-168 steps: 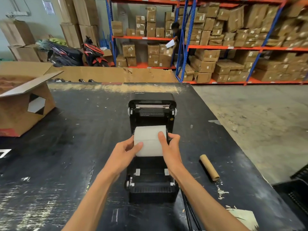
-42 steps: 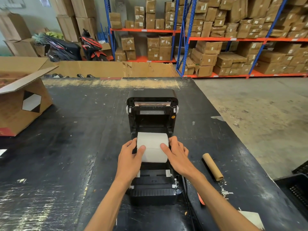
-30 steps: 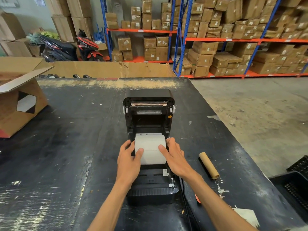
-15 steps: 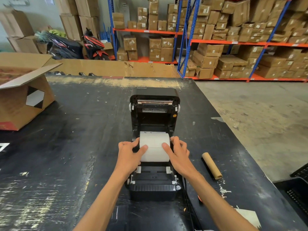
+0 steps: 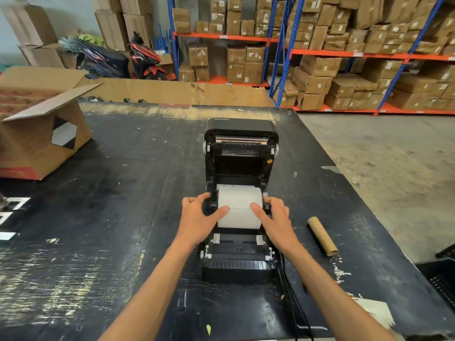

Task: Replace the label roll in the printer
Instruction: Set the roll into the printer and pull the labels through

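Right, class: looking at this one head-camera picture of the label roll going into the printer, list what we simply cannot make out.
- Ends of the white paper label roll: head view, covered by the left hand and right hand, so seating on the holders is unclear.
- Sticker text inside the lid of the open black plastic label printer: too small.
- Where its black cables lead: cut off by the bottom edge.

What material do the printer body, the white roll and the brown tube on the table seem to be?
Printer: probably moulded plastic, black, matt with a slight sheen and ribbed front.
Roll: paper, white and matt, wound in smooth layers.
Tube: likely cardboard, brown and dull, with a hollow end; looks like an empty core.
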`<action>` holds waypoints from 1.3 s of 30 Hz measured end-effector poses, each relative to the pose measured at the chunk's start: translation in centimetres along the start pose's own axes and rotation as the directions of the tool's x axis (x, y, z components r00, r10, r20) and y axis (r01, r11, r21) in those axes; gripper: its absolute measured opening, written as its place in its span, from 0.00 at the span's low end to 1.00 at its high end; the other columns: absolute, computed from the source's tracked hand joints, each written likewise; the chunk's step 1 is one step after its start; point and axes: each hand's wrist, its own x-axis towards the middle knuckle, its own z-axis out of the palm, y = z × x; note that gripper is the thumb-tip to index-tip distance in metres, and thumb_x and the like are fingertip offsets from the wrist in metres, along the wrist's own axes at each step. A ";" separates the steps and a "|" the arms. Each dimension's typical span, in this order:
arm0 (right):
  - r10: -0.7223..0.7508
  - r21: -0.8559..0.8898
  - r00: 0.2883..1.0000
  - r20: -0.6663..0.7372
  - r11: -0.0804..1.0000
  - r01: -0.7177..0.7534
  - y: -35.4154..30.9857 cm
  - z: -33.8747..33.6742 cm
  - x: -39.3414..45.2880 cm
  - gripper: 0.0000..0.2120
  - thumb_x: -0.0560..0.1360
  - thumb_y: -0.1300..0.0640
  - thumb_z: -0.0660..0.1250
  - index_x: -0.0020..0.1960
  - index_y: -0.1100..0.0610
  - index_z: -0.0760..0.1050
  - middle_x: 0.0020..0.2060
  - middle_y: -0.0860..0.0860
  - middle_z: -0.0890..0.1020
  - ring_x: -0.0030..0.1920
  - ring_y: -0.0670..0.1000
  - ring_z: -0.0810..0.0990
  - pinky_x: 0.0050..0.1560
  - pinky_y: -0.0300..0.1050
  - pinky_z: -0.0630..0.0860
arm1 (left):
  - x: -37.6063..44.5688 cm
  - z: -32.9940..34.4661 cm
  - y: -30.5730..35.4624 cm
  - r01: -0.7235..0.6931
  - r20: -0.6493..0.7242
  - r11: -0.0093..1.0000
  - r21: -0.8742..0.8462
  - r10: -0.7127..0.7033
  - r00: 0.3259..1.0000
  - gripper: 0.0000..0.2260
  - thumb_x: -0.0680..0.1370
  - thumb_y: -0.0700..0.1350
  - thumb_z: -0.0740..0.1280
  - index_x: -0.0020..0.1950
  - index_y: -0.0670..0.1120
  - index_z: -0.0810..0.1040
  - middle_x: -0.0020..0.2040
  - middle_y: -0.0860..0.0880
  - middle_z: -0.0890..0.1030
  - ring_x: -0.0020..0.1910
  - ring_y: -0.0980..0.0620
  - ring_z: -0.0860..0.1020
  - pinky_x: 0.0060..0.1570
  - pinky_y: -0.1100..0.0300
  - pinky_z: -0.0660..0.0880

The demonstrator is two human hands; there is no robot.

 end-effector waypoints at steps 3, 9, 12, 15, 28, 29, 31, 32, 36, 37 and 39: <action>-0.003 0.012 1.000 0.012 1.000 0.003 0.3 -0.1 -0.1 0.15 0.78 0.40 0.63 0.61 0.44 0.69 0.62 0.42 0.69 0.66 0.44 0.61 0.72 0.61 0.62 | -0.2 0.1 -0.2 -0.023 -0.011 1.000 0.014 0.023 1.000 0.35 0.73 0.57 0.73 0.76 0.49 0.65 0.62 0.52 0.62 0.67 0.48 0.70 0.66 0.55 0.67; 0.003 0.018 1.000 0.002 1.000 -0.003 0.1 0.0 0.0 0.21 0.77 0.38 0.65 0.65 0.46 0.69 0.63 0.43 0.71 0.69 0.49 0.65 0.72 0.62 0.62 | 0.7 -0.3 0.1 -0.384 0.035 0.905 0.183 0.384 0.922 0.31 0.71 0.56 0.75 0.72 0.60 0.68 0.73 0.52 0.60 0.69 0.49 0.64 0.68 0.52 0.65; -0.022 0.047 0.998 -0.060 0.999 0.025 0.0 -0.2 -0.4 0.26 0.75 0.40 0.68 0.69 0.44 0.64 0.62 0.43 0.73 0.67 0.48 0.65 0.70 0.56 0.59 | 1.2 -0.3 0.5 -0.491 0.171 0.763 0.420 0.464 0.869 0.25 0.72 0.57 0.73 0.68 0.63 0.71 0.73 0.58 0.65 0.71 0.50 0.59 0.68 0.44 0.64; -0.140 -0.025 0.989 -0.053 0.990 0.139 0.0 -0.6 -0.8 0.34 0.71 0.42 0.74 0.70 0.40 0.59 0.62 0.42 0.72 0.65 0.46 0.65 0.65 0.50 0.59 | 1.1 -0.3 0.3 -0.491 0.164 0.730 0.475 0.474 0.865 0.26 0.71 0.55 0.74 0.67 0.63 0.71 0.70 0.61 0.69 0.70 0.50 0.61 0.64 0.45 0.66; -0.632 -0.518 0.774 0.044 0.648 0.559 0.7 -2.0 0.0 0.11 0.73 0.47 0.71 0.55 0.45 0.82 0.58 0.45 0.82 0.60 0.50 0.74 0.61 0.48 0.67 | 0.7 -0.7 -0.6 -0.572 0.116 0.648 0.504 0.605 0.788 0.18 0.72 0.53 0.74 0.62 0.60 0.79 0.65 0.58 0.77 0.69 0.51 0.67 0.67 0.46 0.62; -0.627 -0.535 0.775 0.078 0.629 0.563 0.8 -2.2 0.1 0.15 0.72 0.46 0.72 0.58 0.45 0.81 0.58 0.44 0.81 0.60 0.49 0.74 0.61 0.47 0.66 | 0.6 -0.8 -0.6 -0.578 0.116 0.641 0.505 0.614 0.781 0.17 0.73 0.53 0.73 0.61 0.59 0.80 0.64 0.57 0.77 0.69 0.51 0.67 0.67 0.46 0.62; -0.621 -0.560 0.775 0.117 0.603 0.568 0.7 -2.5 0.3 0.18 0.70 0.45 0.74 0.60 0.46 0.80 0.58 0.44 0.81 0.61 0.50 0.74 0.62 0.46 0.65 | 0.6 -0.8 -0.7 -0.587 0.121 0.635 0.502 0.620 0.775 0.16 0.74 0.53 0.72 0.61 0.59 0.80 0.65 0.57 0.77 0.69 0.51 0.68 0.68 0.45 0.62; -0.629 -0.568 0.768 0.123 0.589 0.574 0.6 -2.5 0.3 0.18 0.70 0.46 0.73 0.59 0.46 0.81 0.57 0.44 0.81 0.60 0.50 0.74 0.62 0.47 0.65 | 0.5 -0.8 -0.7 -0.589 0.122 0.638 0.496 0.621 0.774 0.15 0.75 0.54 0.71 0.61 0.59 0.80 0.65 0.57 0.77 0.69 0.51 0.68 0.68 0.46 0.62; -0.692 -0.555 0.717 0.084 0.566 0.610 0.1 -2.7 0.2 0.11 0.74 0.48 0.67 0.52 0.47 0.85 0.51 0.45 0.84 0.56 0.49 0.76 0.60 0.44 0.63 | 0.0 -0.7 -1.0 -0.592 0.106 0.652 0.474 0.625 0.773 0.16 0.76 0.60 0.62 0.60 0.59 0.82 0.64 0.57 0.78 0.69 0.51 0.68 0.68 0.45 0.63; -0.704 -0.550 0.705 0.082 0.558 0.621 0.1 -2.8 0.1 0.10 0.75 0.49 0.66 0.51 0.46 0.85 0.49 0.45 0.84 0.55 0.49 0.75 0.59 0.44 0.63 | -0.1 -0.7 -1.1 -0.596 0.106 0.654 0.465 0.628 0.771 0.16 0.76 0.60 0.62 0.59 0.59 0.82 0.64 0.58 0.78 0.69 0.51 0.68 0.68 0.46 0.63; -0.711 -0.543 0.694 0.113 0.540 0.643 0.4 -2.9 -0.2 0.09 0.76 0.49 0.66 0.49 0.46 0.85 0.46 0.46 0.82 0.53 0.49 0.74 0.57 0.44 0.62 | -0.7 -0.8 -1.3 -0.604 0.096 0.664 0.440 0.634 0.767 0.15 0.75 0.60 0.63 0.57 0.59 0.83 0.62 0.59 0.77 0.66 0.52 0.67 0.65 0.50 0.64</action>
